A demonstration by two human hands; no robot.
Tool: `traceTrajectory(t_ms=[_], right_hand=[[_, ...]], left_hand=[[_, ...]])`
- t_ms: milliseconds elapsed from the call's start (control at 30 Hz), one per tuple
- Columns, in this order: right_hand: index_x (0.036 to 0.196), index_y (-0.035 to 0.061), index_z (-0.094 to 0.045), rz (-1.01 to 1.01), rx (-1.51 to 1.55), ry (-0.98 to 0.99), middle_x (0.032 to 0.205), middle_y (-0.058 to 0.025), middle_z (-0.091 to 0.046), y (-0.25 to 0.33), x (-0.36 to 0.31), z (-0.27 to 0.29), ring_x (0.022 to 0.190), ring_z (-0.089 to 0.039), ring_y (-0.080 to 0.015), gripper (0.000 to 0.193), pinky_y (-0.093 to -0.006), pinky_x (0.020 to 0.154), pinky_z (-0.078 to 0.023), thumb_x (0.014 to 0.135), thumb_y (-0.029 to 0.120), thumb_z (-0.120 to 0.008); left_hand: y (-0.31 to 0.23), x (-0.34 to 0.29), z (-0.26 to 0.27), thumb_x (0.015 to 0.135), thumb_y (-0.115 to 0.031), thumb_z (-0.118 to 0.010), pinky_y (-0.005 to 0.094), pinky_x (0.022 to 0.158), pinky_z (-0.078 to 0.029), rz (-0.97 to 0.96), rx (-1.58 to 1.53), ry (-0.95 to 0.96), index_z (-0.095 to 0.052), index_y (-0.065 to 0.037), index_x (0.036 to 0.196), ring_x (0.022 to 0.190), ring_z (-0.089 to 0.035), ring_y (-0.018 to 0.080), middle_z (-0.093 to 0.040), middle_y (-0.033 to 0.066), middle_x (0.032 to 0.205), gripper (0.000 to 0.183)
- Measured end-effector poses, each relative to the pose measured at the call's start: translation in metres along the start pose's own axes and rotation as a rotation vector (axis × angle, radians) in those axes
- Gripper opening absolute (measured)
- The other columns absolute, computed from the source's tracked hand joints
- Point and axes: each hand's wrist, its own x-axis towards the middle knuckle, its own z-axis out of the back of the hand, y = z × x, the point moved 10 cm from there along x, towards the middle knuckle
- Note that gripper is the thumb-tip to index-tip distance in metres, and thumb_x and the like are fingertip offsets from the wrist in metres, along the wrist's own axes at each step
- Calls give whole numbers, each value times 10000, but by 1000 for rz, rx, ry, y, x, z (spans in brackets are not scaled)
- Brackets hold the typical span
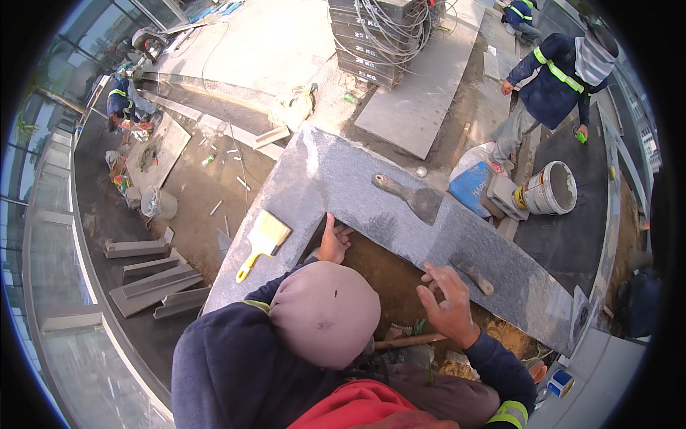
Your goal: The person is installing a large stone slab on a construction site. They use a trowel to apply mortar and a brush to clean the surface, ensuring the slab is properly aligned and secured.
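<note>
A grey L-shaped stone slab (343, 171) lies before me around a pocket of bare soil (386, 279). My left hand (333, 242) is at the slab's inner corner, one fingertip touching its edge, the other fingers apart beside it. Over the soil, my right hand (450, 304) is raised with bent, spread fingers and nothing in them. Close to it lies a scraper (475, 277) with a worn handle. A wide putty knife (411, 196) rests farther back on the slab, and a yellow-handled paintbrush (264, 239) on its left arm. Mauve cloth, apparently over my knee, fills the near middle.
A co-worker (557, 79) stands at right near a white bucket (550, 189) and a blue bag (471, 189). Black stacked weights (371, 43) with tangled cable stand ahead. Stone strips (157, 286) lie left; another person (125, 100) crouches beyond. A wooden handle (411, 342) lies below my right hand.
</note>
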Motion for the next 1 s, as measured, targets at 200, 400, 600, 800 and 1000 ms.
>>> traceTrajectory(t_ms=[200, 400, 600, 800, 1000], right_hand=[[1310, -4, -582, -46, 25, 37, 985, -99, -609, -10, -4, 6, 643, -554, -169, 451, -313, 614, -482, 877, 38, -701], [1321, 9, -578, -14, 10, 4, 990, -104, -594, -11, -10, 18, 656, -562, -204, 449, -332, 632, -492, 899, 98, -701], [1301, -5, -583, -39, 36, 20, 977, -96, -597, -13, -8, 3, 662, -563, -185, 443, -326, 625, -485, 880, 65, -703], [1296, 10, -607, -104, 10, 1, 1000, -87, -628, -10, -9, 3, 645, -552, -127, 441, -271, 558, -456, 866, 2, -701], [1302, 3, -611, -109, -64, -27, 1004, -84, -628, -22, 3, 17, 664, -558, -112, 418, -256, 578, -468, 889, 11, -681]], left_hand=[[12, 1, -10, 789, -897, -461, 287, 760, -350, 31, -19, 22, -306, 106, 1485, 759, -391, 138, -560, 142, 1273, 1231], [17, 3, -13, 771, -907, -468, 305, 830, -338, 38, -36, 5, -145, 113, 1538, 857, -389, 191, -433, 218, 1459, 1316], [9, 0, -2, 811, -879, -454, 324, 881, -343, 36, -25, -13, -123, 104, 1545, 875, -398, 188, -484, 205, 1410, 1271], [0, -7, -16, 789, -916, -417, 318, 783, -364, 14, 8, 18, -124, 112, 1540, 772, -348, 159, -495, 198, 1393, 1306], [2, -10, -7, 803, -910, -393, 330, 824, -372, 22, 4, 12, -124, 108, 1542, 789, -361, 164, -462, 193, 1442, 1286]])
